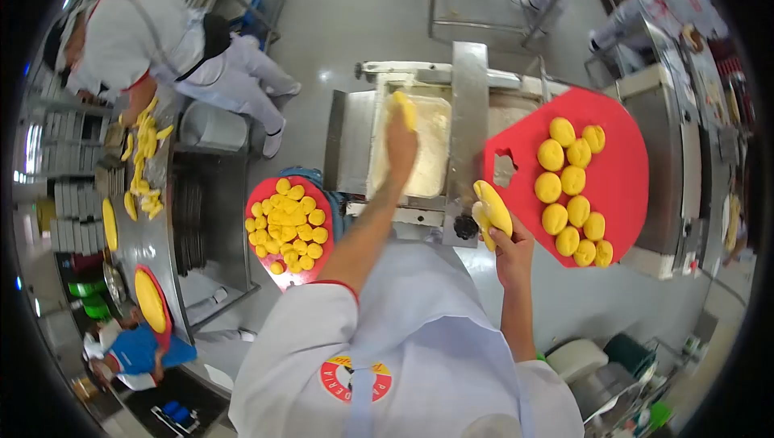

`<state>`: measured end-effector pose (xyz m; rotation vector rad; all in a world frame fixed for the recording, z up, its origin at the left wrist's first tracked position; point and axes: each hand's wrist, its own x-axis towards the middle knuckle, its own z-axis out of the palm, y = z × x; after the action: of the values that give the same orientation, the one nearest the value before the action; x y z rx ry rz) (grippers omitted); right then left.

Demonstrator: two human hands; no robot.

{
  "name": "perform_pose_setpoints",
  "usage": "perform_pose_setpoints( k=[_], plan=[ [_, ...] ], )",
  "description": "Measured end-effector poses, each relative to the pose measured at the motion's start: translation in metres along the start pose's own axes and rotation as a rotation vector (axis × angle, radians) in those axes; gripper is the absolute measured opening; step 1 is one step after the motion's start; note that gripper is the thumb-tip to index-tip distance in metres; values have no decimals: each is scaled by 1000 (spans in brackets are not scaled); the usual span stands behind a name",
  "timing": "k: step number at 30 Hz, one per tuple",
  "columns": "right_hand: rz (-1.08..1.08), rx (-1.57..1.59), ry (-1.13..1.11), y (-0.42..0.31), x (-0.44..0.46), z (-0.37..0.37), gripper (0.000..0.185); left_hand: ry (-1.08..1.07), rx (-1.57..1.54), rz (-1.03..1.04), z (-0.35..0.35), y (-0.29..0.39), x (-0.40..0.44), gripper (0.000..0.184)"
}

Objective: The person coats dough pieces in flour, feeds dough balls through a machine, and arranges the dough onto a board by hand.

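Head camera view shows the two bare hands of the person at work above a white machine; the left hand [402, 144] is over a pale tray [427, 166], its fingers bent around one yellow dough piece [406, 112], although the fingertips are partly hidden; the right hand [513, 254] is closed, thumb pressed, on what look like two long dough pieces [496, 207], which stand tilted just beside a black knob [465, 227] and the edge of the right red board [627, 156].

On this board lie round dough pieces [573, 180], some near its lower edge; the left red board [263, 190] carries a heap of yellow balls [286, 219], close beside the left forearm.

In my judgement, the dough is soft; a too hard thumb could dent it, and a too loose grip could let one of the two pieces slip down; a swing of the right hand could push the board, whose support I cannot fully see, and make the round pieces roll off; equally, if the left forearm comes back low, it could brush the heap.
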<state>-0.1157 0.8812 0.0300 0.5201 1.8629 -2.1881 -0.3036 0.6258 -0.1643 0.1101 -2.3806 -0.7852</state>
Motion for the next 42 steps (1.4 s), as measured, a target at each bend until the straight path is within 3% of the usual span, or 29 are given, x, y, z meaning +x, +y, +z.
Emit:
perform_pose_setpoints(
  k=[1,3,4,5,7,10,13,14,15,16,18,20,21,23,25,27,28,30,31,34,36,37,40,42],
  plan=[
    [-18,-90,-1,5,5,-3,43,-62,27,-4,27,-8,-16,55],
    [-74,-136,-58,3,10,11,45,-567,112,-100,76,-19,-57,39],
    [-106,-91,-100,-5,12,20,46,-704,99,-116,74,-19,-48,32],
    [-109,-82,-118,-8,13,28,46,-707,35,-106,68,-26,-38,27],
    [-111,-66,-103,-4,12,37,46,-662,-273,-62,-9,-38,7,33],
    [-27,102,-200,-2,14,58,44,-542,-404,-278,-110,-75,24,39],
    [122,217,-256,15,15,93,44,-457,-605,-659,-246,-117,-17,39],
    [92,194,-237,25,15,109,44,-323,-778,-863,-267,-139,-55,37],
    [116,124,-306,40,22,116,44,-274,-728,-981,-315,-140,-76,37],
    [187,133,-344,43,22,133,43,-54,-799,-1100,-329,-161,-121,36],
    [297,104,-452,52,20,178,41,144,-568,-1203,-407,-145,-155,37],
    [376,44,-602,81,35,224,39,370,-420,-1295,-437,-163,-204,38],
    [165,-218,-733,104,48,253,38,434,-374,-1349,-462,-166,-216,39],
    [-62,-577,-918,129,68,331,37,525,-381,-1221,-492,-210,-232,36],
    [317,15,-1002,103,39,458,40,694,-596,-1093,-542,-252,-203,31],
    [247,228,-1263,107,32,595,48,789,-561,-827,-617,-274,-125,27],
    [220,127,-1254,84,11,647,54,773,-630,-900,-670,-253,-63,36],
    [172,-74,-1237,37,-34,749,69,769,-801,-786,-727,-305,-22,66],
    [472,-24,-898,18,-58,768,76,907,-1145,-975,-746,-313,-4,76],
    [275,75,-1117,59,-40,744,76,915,-819,-1087,-730,-318,-41,90],
    [70,27,-1247,86,-22,667,72,823,-911,-1313,-688,-361,-120,94],
    [31,-63,-1264,103,-10,614,69,724,-776,-1364,-655,-373,-177,87],
    [225,-383,-1014,161,47,396,60,579,-590,-1529,-547,-330,-327,67],
    [384,-414,-729,169,73,240,55,503,-549,-1472,-476,-262,-399,53]
  ],
)
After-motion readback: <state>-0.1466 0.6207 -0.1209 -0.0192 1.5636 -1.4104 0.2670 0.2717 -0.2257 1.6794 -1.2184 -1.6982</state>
